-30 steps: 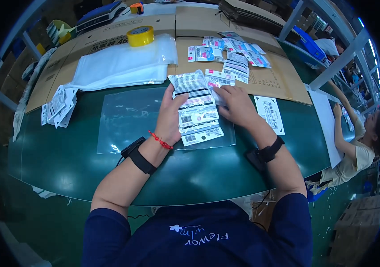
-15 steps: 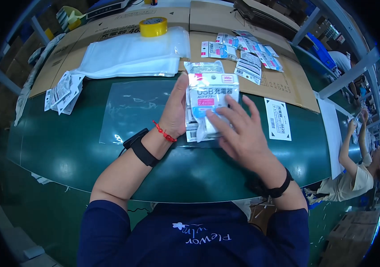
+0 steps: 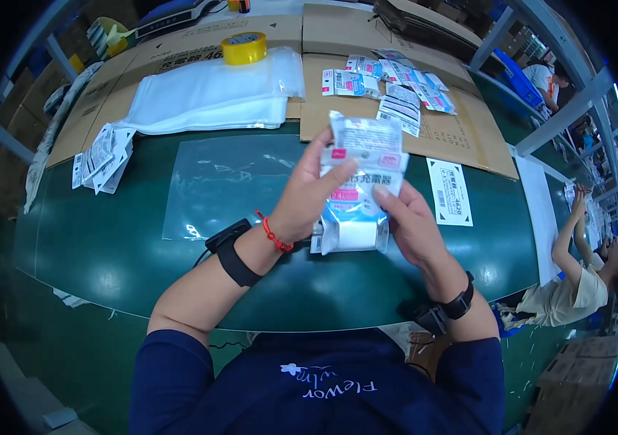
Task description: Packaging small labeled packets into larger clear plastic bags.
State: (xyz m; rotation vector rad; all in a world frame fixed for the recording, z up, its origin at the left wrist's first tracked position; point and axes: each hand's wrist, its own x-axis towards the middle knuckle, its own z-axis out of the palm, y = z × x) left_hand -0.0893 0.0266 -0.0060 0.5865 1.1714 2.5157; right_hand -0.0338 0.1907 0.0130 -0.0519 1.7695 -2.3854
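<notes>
Both hands raised above the green table (image 3: 106, 246), sharing 1 stack of flat packets (image 3: 358, 185). Left hand (image 3: 307, 197) curled about the stack's left edge, thumb across the front, fingers behind. Right hand (image 3: 412, 226) closed on the lower right corner, thumb on the front face.

Packets: glossy plastic pouches, white with pink and blue label patches, black print. Bottom of the stack looks like plain white card or pouch; exact count of packets cannot be told, the layers overlap.

Just left of the left hand, flat on the table: 1 clear plastic bag (image 3: 233, 185), empty, sheen and creases showing. Right of the right hand: 1 white rectangular label (image 3: 448, 192) with a barcode, lying flat.

Beyond the hands: brown corrugated cardboard sheets (image 3: 461, 134), bearing a loose spread of similar small packets (image 3: 389, 83), white, pink and blue. Beyond and left of the left hand: a pile of soft translucent white bags (image 3: 211, 94), and on it 1 yellow tape roll (image 3: 244, 48). Far left of the left hand: a fanned bundle of white printed labels (image 3: 102, 156).

Another person (image 3: 577, 275) sits well right of the right hand.
</notes>
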